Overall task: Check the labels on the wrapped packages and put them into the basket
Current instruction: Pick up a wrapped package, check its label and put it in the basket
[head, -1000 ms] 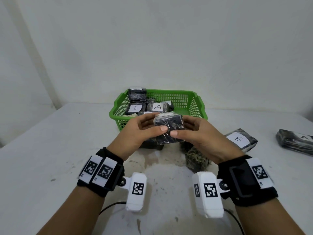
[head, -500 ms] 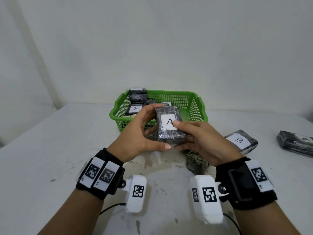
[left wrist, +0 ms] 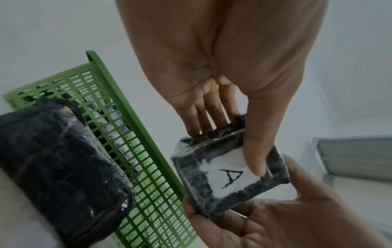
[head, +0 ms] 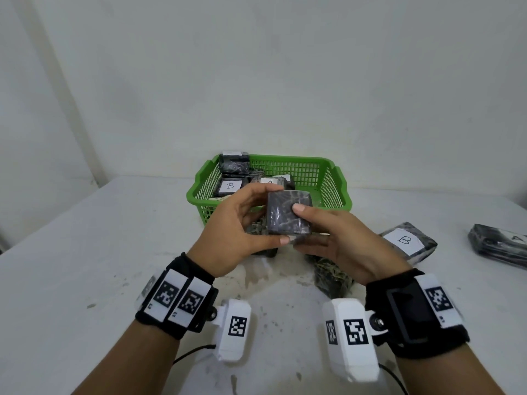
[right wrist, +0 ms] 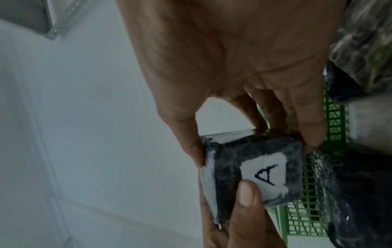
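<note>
- Surface: white table (head: 85, 252), matt, scuffed with dark specks and a grey smear under both wrists; plain white wall (head: 285, 81) behind, meeting a side wall in a corner far left of the hands
- Left hand (head: 236, 235) and right hand (head: 345, 240) both clamped on one wrapped package (head: 286, 216), held off the table between them, just in front of the basket (head: 333, 181)
- Package: small rectangular block, black, tight glossy film with pale creases; head view shows its plain face
- Wrist views show the opposite face: white paper label (left wrist: 227, 174), handwritten "A", left thumb (left wrist: 254, 151) lying across its corner
- Basket: green plastic, rectangular, open lattice walls, flared rim; beyond the fingertips; holds several black wrapped packages, one label reads "B" (head: 230, 186)
- Right of the right hand, on the table: package labelled "B" (head: 407, 242); further right another wrapped package (head: 499, 246), glossy, letter partly cut off
- Below the hands: two more film-wrapped blocks (head: 332, 276), mottled olive and black
</note>
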